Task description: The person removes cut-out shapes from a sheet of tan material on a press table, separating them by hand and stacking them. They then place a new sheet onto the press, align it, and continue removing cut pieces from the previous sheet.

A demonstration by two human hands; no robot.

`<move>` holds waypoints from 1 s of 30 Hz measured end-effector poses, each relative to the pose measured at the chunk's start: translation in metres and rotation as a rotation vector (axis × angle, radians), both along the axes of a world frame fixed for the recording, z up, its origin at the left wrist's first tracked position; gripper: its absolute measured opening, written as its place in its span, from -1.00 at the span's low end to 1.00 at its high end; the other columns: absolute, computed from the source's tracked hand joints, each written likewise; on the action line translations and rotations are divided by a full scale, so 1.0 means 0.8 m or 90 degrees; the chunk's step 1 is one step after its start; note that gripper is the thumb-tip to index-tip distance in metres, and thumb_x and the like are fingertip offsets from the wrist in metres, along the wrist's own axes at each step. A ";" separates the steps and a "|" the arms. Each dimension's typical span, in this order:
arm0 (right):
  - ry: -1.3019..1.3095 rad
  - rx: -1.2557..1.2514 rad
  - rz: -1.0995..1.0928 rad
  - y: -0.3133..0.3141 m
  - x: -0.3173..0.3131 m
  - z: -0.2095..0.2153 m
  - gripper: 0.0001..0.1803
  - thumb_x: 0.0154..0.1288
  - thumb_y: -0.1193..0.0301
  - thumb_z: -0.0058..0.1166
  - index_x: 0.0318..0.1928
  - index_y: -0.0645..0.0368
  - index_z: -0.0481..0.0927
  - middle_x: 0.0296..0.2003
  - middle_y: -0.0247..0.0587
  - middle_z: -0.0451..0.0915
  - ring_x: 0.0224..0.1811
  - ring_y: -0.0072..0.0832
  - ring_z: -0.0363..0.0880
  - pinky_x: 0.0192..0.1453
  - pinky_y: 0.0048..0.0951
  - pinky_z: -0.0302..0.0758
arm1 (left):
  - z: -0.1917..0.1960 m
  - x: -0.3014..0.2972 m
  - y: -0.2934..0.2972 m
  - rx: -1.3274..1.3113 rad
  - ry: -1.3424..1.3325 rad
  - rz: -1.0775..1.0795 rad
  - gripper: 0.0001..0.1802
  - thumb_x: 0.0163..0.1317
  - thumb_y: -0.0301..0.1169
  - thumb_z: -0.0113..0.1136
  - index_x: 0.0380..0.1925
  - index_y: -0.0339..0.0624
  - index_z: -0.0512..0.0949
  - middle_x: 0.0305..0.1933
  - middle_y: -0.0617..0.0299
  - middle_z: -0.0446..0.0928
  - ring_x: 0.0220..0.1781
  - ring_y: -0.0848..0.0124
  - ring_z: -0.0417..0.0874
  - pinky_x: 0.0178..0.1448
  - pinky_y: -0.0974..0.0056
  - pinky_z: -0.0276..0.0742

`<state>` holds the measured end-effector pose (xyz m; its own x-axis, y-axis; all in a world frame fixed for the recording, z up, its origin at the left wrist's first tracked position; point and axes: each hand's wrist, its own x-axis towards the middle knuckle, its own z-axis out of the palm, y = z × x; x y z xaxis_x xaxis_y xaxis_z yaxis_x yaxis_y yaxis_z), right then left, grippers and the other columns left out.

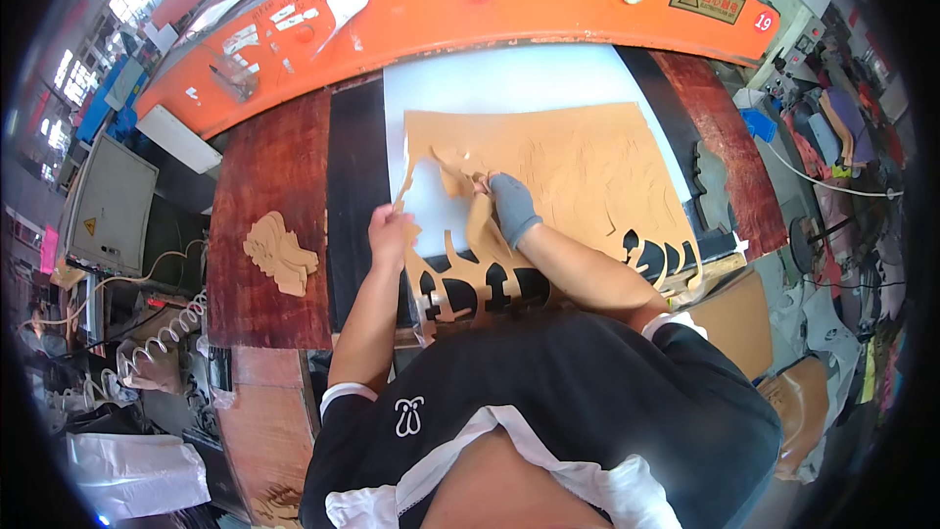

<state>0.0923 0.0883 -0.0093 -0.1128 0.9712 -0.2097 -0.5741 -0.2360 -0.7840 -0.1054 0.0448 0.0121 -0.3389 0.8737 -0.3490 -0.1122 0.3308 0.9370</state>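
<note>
The tan leather sheet (578,171) lies on the white cutting board (490,78) of the desk, below the orange press beam (470,0). Its near edge is already a skeleton of empty cut-outs, dark gaps showing just below both hands; the far part beyond the fingers looks uncut or not yet stripped. The gloved right hand (511,206) pinches a cut piece (477,181) at the sheet's ragged edge, its grip clenched on it. The bare left hand (390,230) grips the sheet's left margin. Well to the left of that hand sits a stack of finished pieces (281,253), so the work appears roughly midway.
</note>
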 end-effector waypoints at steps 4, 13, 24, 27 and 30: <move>0.056 -0.020 0.112 -0.001 -0.001 0.014 -0.81 0.35 0.34 -0.13 -0.28 0.18 0.49 -0.36 -0.25 0.55 -0.28 -0.50 0.50 -0.14 -0.46 0.47 | 0.022 0.042 0.001 0.444 0.756 0.013 -0.53 0.11 -0.36 0.21 0.02 -0.26 0.35 0.01 0.00 0.45 0.04 0.03 0.46 0.11 0.08 0.36; -0.082 -0.093 0.025 0.002 0.022 0.024 -0.78 0.34 0.27 -0.09 -0.32 0.14 0.51 -0.42 -0.31 0.53 -0.39 -0.50 0.49 -0.21 -0.48 0.48 | -0.006 0.057 0.026 0.249 0.708 -0.261 -0.79 0.16 -0.35 0.14 -0.25 -0.21 0.45 -0.31 -0.03 0.54 -0.19 0.01 0.52 -0.05 0.01 0.38; -0.014 0.049 -0.035 0.032 0.114 0.115 -0.76 0.37 0.27 -0.14 -0.26 0.17 0.48 -0.43 -0.28 0.51 -0.37 -0.49 0.47 -0.25 -0.49 0.44 | -0.031 0.019 0.035 0.344 0.754 -0.278 -0.92 0.20 -0.44 0.03 -0.36 -0.20 0.40 -0.44 -0.05 0.53 -0.26 -0.05 0.53 -0.07 -0.01 0.37; -0.059 0.117 -0.010 0.022 0.118 0.134 -0.72 0.38 0.25 -0.17 -0.30 0.19 0.49 -0.44 -0.29 0.49 -0.37 -0.49 0.45 -0.23 -0.50 0.42 | -0.026 0.025 0.038 0.314 0.774 -0.283 -0.93 0.19 -0.45 0.00 -0.41 -0.22 0.40 -0.45 -0.07 0.53 -0.27 -0.04 0.53 -0.04 -0.01 0.36; -0.057 0.131 -0.027 0.014 0.123 0.159 -0.74 0.38 0.29 -0.16 -0.34 0.21 0.48 -0.50 -0.27 0.46 -0.34 -0.45 0.43 -0.19 -0.48 0.41 | -0.023 0.026 0.039 0.308 0.772 -0.252 -0.92 0.15 -0.48 -0.01 -0.48 -0.23 0.41 -0.48 -0.07 0.54 -0.30 0.00 0.55 -0.03 0.01 0.36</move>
<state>0.1903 0.0994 0.1181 -0.0608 0.9980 -0.0143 -0.5056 -0.0432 -0.8617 -0.0848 0.0762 -0.0060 0.0887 0.9317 0.3523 0.8813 -0.2382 0.4082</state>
